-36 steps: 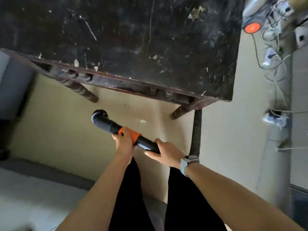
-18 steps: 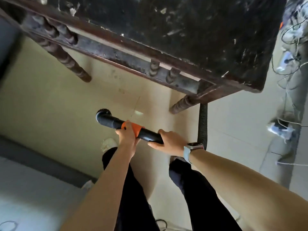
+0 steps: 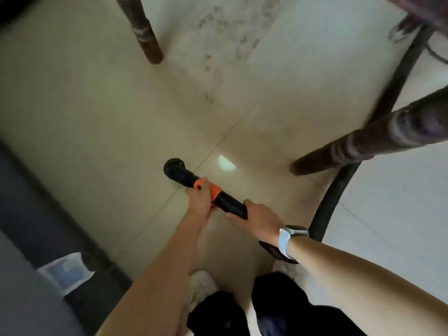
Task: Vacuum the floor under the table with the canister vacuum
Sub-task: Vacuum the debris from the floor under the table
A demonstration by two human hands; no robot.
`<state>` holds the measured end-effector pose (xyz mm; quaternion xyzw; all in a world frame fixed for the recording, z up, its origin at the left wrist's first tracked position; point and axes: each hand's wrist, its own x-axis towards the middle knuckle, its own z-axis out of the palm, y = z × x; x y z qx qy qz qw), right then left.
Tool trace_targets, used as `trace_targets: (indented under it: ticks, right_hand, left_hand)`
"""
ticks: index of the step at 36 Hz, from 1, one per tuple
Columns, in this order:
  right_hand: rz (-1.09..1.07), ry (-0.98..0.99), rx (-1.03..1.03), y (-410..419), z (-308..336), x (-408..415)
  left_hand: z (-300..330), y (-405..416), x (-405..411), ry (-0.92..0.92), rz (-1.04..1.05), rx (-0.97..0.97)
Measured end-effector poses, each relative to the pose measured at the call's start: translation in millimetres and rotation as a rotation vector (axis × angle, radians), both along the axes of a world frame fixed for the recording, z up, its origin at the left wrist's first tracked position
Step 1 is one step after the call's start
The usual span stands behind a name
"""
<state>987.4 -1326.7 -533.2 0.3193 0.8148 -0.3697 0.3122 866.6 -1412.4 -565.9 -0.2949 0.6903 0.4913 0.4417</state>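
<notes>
Under table, both hands (image 3: 200, 197) grip vac wand (image 3: 206, 190); no readable labels.

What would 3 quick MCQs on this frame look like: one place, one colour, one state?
1. Where is the brush nozzle?
A. On the tabletop
B. Over the floor tiles between the table legs
C. Inside a bin

2. What colour is the collar on the wand?
A. Blue
B. Green
C. Orange

3. How is the wand held?
A. By both hands
B. By one hand only
C. Lying loose on the floor

Key: 1 B, the nozzle sits low over the tile between two legs. 2 C, the band is orange. 3 A, the left hand and right hand both grip it.
</notes>
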Motion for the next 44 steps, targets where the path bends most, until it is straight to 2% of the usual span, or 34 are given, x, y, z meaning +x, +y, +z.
trace_targets:
  ticks: [8, 15, 22, 26, 29, 38, 44]
  right_hand:
    - [-0.075, 0.020, 0.019, -6.6, -92.8, 4.4]
    - [-0.180, 0.149, 0.000, -2.0, -128.0, -2.5]
    - [-0.169, 0.253, -0.162, 11.0, -150.1, -14.1]
    - [-0.151, 0.328, -0.230, 12.1, -145.9, -16.4]
    - [-0.186, 0.369, -0.193, 9.1, -147.2, -17.3]
    - [-0.057, 0.268, -0.080, 15.3, -148.2, 57.1]
    - [-0.010, 0.200, -0.101, 18.5, -144.3, 99.9]
  left_hand:
    - [-82.2, 7.0, 7.1, 0.073, -0.073, 0.103]
    - [-112.8, 21.6, -6.9, 0.241, -0.148, 0.121]
    - [-135.8, 23.8, -15.1, 0.413, -0.168, 0.119]
    - [-134.8, 19.3, -9.3, 0.398, -0.185, 0.113]
    - [-132.0, 22.1, -1.8, 0.406, -0.189, 0.117]
    - [-123.0, 12.7, 74.5, 0.292, -0.347, 0.138]
    - [-122.1, 5.7, 117.3, 0.257, -0.424, 0.096]
